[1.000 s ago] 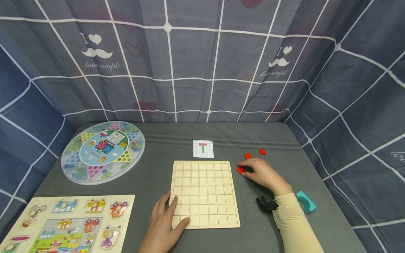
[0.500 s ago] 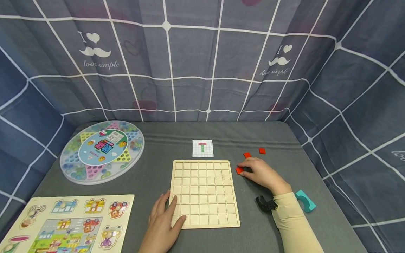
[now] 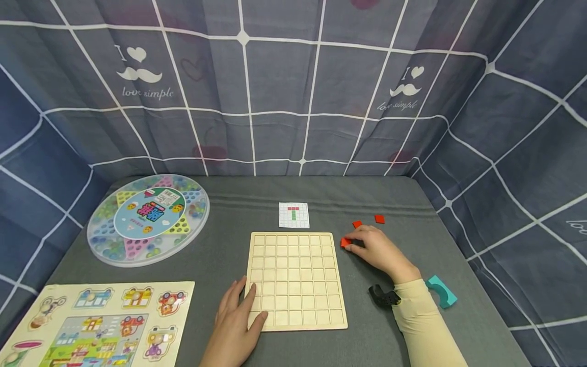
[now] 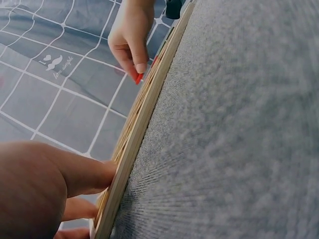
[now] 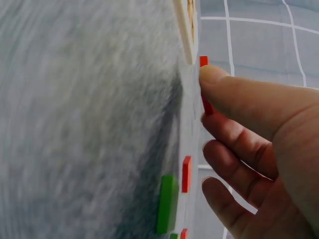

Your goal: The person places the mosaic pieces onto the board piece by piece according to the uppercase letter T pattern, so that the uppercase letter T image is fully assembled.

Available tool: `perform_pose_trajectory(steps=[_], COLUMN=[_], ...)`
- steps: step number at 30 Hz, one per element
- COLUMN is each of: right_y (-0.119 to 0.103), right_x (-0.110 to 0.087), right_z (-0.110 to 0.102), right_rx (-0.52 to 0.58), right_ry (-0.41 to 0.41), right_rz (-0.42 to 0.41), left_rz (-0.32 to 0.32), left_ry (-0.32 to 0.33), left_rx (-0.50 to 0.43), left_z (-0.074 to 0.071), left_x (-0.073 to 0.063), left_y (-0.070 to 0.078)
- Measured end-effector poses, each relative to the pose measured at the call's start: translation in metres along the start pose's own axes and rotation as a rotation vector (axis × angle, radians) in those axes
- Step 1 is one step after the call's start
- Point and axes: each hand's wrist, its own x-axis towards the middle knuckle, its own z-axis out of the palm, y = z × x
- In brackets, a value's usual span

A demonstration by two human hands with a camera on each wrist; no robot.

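Pinching a red square tile (image 3: pixel 345 242) in the right hand (image 3: pixel 382 251), maybe lifted a bit, just right of the wooden grid board (image 3: pixel 293 285), near its far right corner; square, so without a long side; resting the left hand (image 3: pixel 236 324), fingers loose, on the board's left edge, farther from the tile; at back left, a round Chinese checkers case (image 3: pixel 149 227), seemingly with coloured balls (image 3: pixel 116 253) inside.

The left grip (image 3: pixel 235 323) lies palm down, thumb (image 3: pixel 258 324) spread, the right grip (image 3: pixel 378 251) pinching.
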Motion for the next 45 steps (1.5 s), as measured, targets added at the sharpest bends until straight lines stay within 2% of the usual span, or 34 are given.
perform_pose_trajectory(steps=[6, 17, 22, 31, 40, 45], right_y=[-0.014, -0.051, -0.07, -0.103, -0.118, -0.121], right_x=[0.009, 0.038, 0.048, 0.064, 0.075, 0.077], right_z=[-0.002, 0.005, 0.009, 0.018, 0.034, 0.043], right_rx=[0.006, 0.027, 0.018, -0.002, -0.032, -0.038], right_ry=[0.033, -0.044, -0.047, -0.053, -0.111, -0.144], right_rz=[-0.031, -0.096, -0.141, -0.162, -0.238, -0.248], left_rz=[0.02, 0.017, 0.009, -0.025, -0.029, -0.037], left_ry=[0.02, 0.016, 0.006, -0.011, -0.031, -0.045], left_rx=[0.007, 0.008, 0.006, 0.017, 0.03, 0.035], left_z=[0.0, 0.0, 0.0, 0.001, 0.001, 0.001], left_x=[0.0, -0.001, -0.001, -0.001, 0.0, 0.0], left_y=[-0.001, -0.002, -0.001, 0.0, -0.002, -0.002])
